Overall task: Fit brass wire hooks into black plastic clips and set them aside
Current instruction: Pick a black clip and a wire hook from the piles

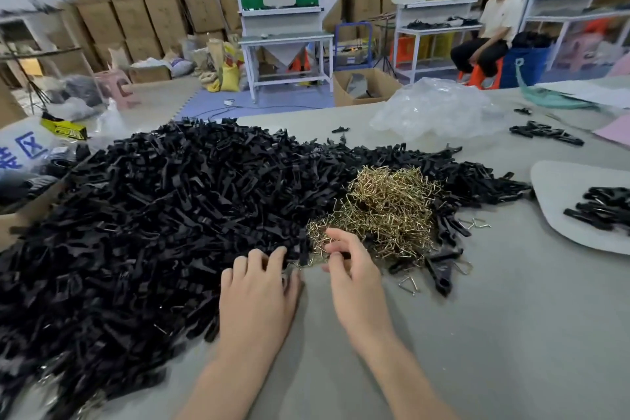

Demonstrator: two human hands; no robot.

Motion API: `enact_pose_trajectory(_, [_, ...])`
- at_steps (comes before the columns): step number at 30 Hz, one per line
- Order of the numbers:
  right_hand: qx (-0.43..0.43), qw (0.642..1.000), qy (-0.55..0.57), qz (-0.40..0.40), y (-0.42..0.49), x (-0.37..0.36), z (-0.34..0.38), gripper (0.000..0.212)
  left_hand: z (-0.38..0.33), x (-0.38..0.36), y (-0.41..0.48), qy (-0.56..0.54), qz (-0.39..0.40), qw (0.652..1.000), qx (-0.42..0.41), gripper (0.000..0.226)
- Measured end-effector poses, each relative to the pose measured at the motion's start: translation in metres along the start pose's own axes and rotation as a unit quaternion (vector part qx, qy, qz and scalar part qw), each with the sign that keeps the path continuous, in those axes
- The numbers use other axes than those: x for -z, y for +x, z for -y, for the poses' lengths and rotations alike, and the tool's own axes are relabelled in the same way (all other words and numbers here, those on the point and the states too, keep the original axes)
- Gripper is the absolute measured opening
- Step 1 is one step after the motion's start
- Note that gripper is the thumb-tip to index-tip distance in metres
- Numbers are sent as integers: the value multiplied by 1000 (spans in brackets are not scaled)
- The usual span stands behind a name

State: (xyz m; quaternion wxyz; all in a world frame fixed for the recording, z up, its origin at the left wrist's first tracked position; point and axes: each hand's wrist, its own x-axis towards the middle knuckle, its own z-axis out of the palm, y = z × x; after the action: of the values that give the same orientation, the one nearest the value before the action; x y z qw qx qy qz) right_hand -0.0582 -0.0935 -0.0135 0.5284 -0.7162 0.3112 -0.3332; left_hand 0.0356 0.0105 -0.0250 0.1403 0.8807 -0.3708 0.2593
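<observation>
A big heap of black plastic clips (163, 215) covers the left and middle of the grey table. A mound of brass wire hooks (385, 208) lies against its right side. My left hand (259, 293) rests palm down at the heap's near edge, fingers reaching into the clips. My right hand (347, 266) sits at the near edge of the hook mound with curled fingers; whether they pinch a hook is unclear. A grey mat (562, 187) at the right carries several assembled clips (603, 208).
Loose hooks (409, 285) and a stray clip (441, 274) lie right of my right hand. Crumpled clear plastic (436, 109) sits at the back of the table, more clips (545, 133) far right. A seated person (491, 34), benches and cardboard boxes stand beyond.
</observation>
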Motion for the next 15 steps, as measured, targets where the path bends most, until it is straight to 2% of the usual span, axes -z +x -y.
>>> enact_pose_trajectory(4, [-6,1000,16,-2,6,-2,-3,36,-6,-10,14,6,12,1000,-10,47])
enact_pose_trajectory(11, [-23,998,64,3,10,0,-9,38,-17,-17,27,0,31,999,16,26])
enact_pose_trajectory(13, [-24,998,61,8,10,0,-10,37,-18,-14,26,-49,15,998,35,21])
enact_pose_trajectory(15, [-9,999,39,11,9,1,-11,36,-17,-8,27,-159,-12,983,95,19])
